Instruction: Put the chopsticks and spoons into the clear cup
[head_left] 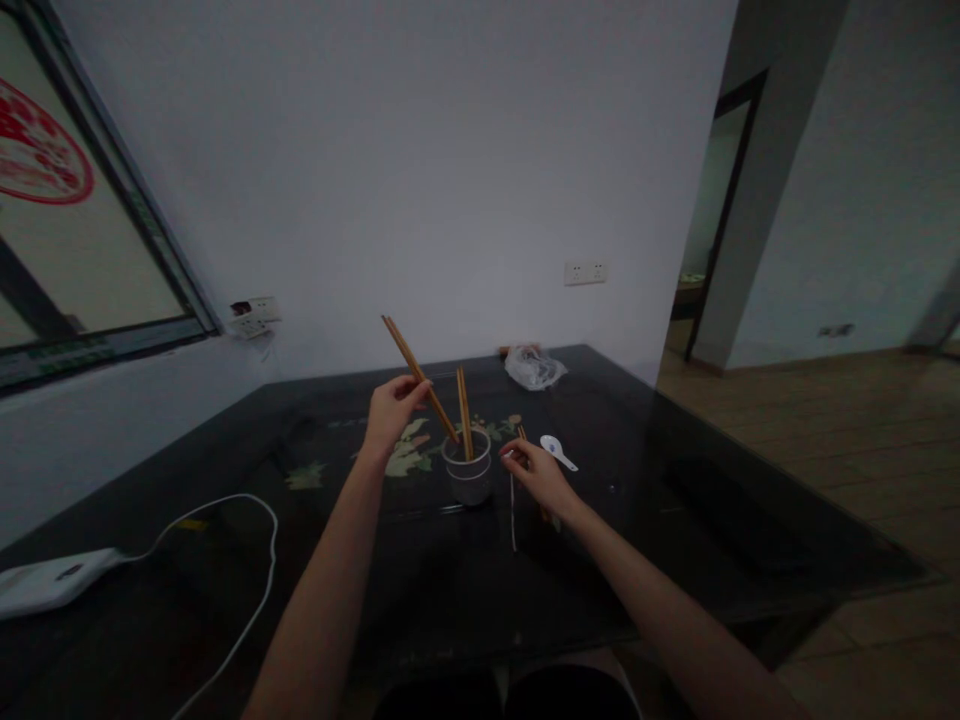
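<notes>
"How far along is it?"
"Some chopsticks (464, 400) stand in a translucent cup (470, 490). The left hand (391, 412) pinches slanted chopsticks (403, 347), lower ends at its rim. Others lie beneath the right hand (538, 475), fingers curled; whether they grip the thin pale strip (513, 515), I can't tell."
"Obstacles?"
"A white soup spoon (553, 448) beside that hand, a crumpled plastic bag (534, 369) farther back; neither blocks the cup."

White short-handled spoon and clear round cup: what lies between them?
In the head view, the right hand, partly covering slender brown wooden chopsticks; a thin white strip shows below it.
</notes>
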